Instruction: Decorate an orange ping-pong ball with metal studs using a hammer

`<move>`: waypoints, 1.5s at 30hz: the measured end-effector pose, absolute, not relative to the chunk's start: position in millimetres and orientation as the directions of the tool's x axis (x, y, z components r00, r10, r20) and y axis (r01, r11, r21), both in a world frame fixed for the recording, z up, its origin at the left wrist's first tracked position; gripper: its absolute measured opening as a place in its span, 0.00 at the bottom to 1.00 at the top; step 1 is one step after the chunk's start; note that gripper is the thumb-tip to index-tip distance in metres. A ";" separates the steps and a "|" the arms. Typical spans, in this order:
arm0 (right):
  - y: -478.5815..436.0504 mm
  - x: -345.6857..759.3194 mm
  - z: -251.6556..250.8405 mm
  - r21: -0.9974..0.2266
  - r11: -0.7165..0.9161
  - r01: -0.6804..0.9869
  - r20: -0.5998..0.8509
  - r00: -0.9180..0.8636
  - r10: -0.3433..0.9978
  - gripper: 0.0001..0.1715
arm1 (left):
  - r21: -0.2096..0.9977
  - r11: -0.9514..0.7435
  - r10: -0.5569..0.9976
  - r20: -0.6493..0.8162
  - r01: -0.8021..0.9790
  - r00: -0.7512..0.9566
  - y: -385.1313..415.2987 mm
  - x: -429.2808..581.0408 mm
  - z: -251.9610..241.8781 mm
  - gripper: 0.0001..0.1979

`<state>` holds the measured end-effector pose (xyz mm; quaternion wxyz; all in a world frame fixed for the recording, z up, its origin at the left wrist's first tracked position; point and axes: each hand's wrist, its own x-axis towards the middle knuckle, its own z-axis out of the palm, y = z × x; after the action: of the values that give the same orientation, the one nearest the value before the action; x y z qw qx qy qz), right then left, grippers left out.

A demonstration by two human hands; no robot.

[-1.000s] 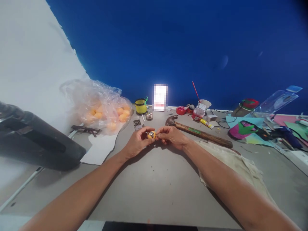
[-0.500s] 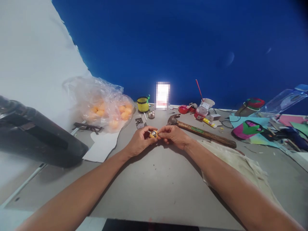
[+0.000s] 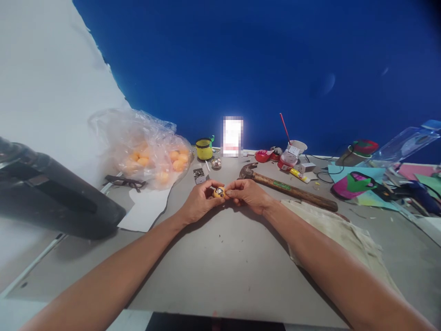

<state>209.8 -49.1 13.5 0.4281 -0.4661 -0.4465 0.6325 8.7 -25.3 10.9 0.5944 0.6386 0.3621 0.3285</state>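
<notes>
Both my hands meet over the grey table (image 3: 220, 266) on a small orange ball (image 3: 218, 192) with dark and white marks on its face. My left hand (image 3: 199, 202) cups the ball from the left, fingers curled round it. From the right, my right hand (image 3: 248, 195) pinches at the ball with thumb and forefinger. A hammer (image 3: 289, 187) with a wooden handle lies just behind my right hand. To the left stands a clear plastic bag (image 3: 144, 147) holding several orange balls.
A black bag (image 3: 51, 193) lies at the left, with dark glasses (image 3: 124, 182) and white paper (image 3: 146, 209) beside it. A yellow cup (image 3: 203, 149), small containers, a glue tube (image 3: 299, 174) and coloured paper scraps (image 3: 358, 184) line the back and right. A beige cloth (image 3: 341, 234) lies under my right forearm.
Both hands stay on the orange ball with only slight finger movement. The camera shifted a little, so the scene sits slightly further right than a second ago.
</notes>
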 end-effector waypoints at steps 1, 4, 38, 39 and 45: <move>-49.3 209.5 13.9 -0.966 -0.229 -0.120 -0.203 -0.197 0.959 0.18 | 0.997 -0.025 0.855 -0.014 0.068 0.519 -25.5 8.8 10.4 0.24; -49.9 208.6 15.0 -0.974 -0.207 -0.095 -0.186 -0.196 0.963 0.17 | 0.998 -0.018 0.862 -0.012 0.055 0.506 -25.6 9.5 7.3 0.24; -48.3 205.7 16.3 -0.995 -0.101 -0.016 -0.097 -0.182 0.978 0.09 | 0.895 -0.401 0.891 0.331 0.195 0.312 -36.8 16.9 -4.7 0.18; -47.6 207.4 16.6 -0.992 -0.121 -0.020 -0.115 -0.194 0.974 0.09 | 0.923 -0.344 0.904 0.276 0.171 0.327 -36.4 17.0 -4.2 0.19; -47.9 213.8 20.4 -0.980 -0.199 -0.011 -0.189 -0.260 0.947 0.10 | 0.963 -0.204 0.900 0.113 0.175 0.422 -36.2 16.1 0.4 0.21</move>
<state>213.8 -47.9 20.4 0.3884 -0.4682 -0.4998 0.6166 16.1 -36.2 0.4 0.4936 0.6836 0.3931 0.3668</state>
